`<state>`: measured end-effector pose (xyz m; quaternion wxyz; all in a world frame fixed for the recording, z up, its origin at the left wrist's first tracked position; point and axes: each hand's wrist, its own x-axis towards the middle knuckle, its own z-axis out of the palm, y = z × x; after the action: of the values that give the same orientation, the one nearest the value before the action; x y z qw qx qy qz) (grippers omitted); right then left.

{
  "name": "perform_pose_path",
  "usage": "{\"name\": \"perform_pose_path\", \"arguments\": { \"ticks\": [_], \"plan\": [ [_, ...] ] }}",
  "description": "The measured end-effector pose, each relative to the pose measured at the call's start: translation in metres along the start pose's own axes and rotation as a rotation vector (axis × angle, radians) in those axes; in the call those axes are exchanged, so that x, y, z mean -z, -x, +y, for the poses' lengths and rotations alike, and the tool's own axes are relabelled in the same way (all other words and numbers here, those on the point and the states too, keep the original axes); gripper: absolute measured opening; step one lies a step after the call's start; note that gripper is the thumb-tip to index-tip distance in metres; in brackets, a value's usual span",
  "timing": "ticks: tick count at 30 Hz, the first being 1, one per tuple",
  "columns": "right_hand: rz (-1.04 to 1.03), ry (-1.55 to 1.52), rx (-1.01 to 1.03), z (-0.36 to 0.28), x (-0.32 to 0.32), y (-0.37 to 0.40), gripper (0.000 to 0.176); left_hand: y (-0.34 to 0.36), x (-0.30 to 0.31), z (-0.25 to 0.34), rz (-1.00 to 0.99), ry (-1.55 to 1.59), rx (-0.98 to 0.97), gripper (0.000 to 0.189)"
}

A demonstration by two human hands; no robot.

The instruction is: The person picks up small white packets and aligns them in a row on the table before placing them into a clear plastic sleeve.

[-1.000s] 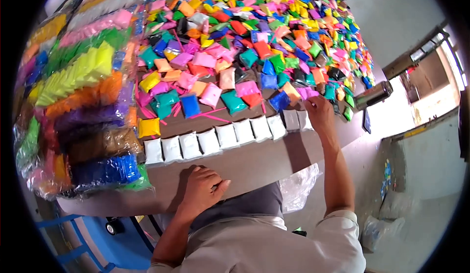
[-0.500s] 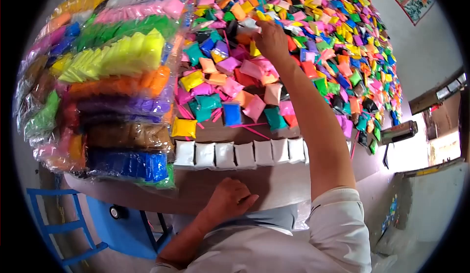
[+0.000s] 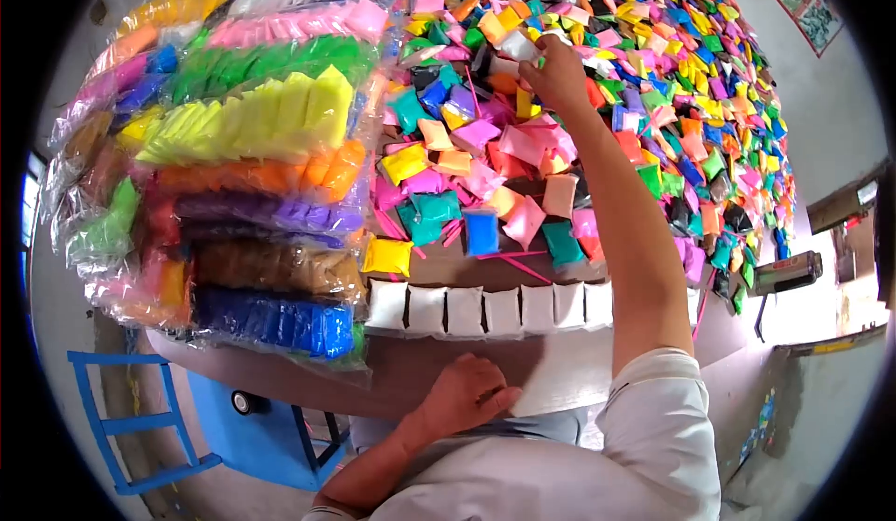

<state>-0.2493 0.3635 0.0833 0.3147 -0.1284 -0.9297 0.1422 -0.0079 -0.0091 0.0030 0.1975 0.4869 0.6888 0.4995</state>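
Note:
My right hand (image 3: 558, 71) reaches into the heap of small coloured packets (image 3: 653, 73), its fingers closed at a white packet (image 3: 516, 47); whether it grips that one cannot be made out. My left hand (image 3: 467, 394) rests near the table's front edge, fingers curled in, and what it may hold is hidden. Between the hands, a row of white packets (image 3: 502, 312) lies side by side on the table (image 3: 397, 362). A yellow packet (image 3: 386, 255) and a blue packet (image 3: 482, 232) lie just behind the row.
Clear bags of colour-sorted packets (image 3: 252, 119) are stacked at the left. A dark cylindrical object (image 3: 787, 273) juts out at the table's right edge. A blue metal frame (image 3: 140, 423) and a blue panel (image 3: 252, 428) stand below on the left.
The whole view has shifted, so the scene sits further right and slightly lower. My right hand is still at the heap beside the white packet, and my left hand remains curled by the edge.

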Motion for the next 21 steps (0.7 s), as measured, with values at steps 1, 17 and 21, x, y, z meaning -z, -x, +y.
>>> {"name": "perform_pose_path", "arguments": {
  "ticks": [1, 17, 21],
  "plan": [
    [0.101, -0.206, 0.088, 0.002, 0.006, 0.020, 0.046, 0.001, 0.003, 0.001, 0.009, 0.080, 0.031, 0.024],
    [-0.576, -1.353, -0.466, -0.106, 0.148, 0.371, 0.048, 0.002, -0.006, -0.001, 0.064, -0.041, -0.040, 0.035],
    [-0.441, -1.685, -0.692, -0.119, 0.137, 0.389, 0.047, 0.000, -0.005, 0.001, 0.050, -0.037, -0.023, 0.029]
  ]
}}
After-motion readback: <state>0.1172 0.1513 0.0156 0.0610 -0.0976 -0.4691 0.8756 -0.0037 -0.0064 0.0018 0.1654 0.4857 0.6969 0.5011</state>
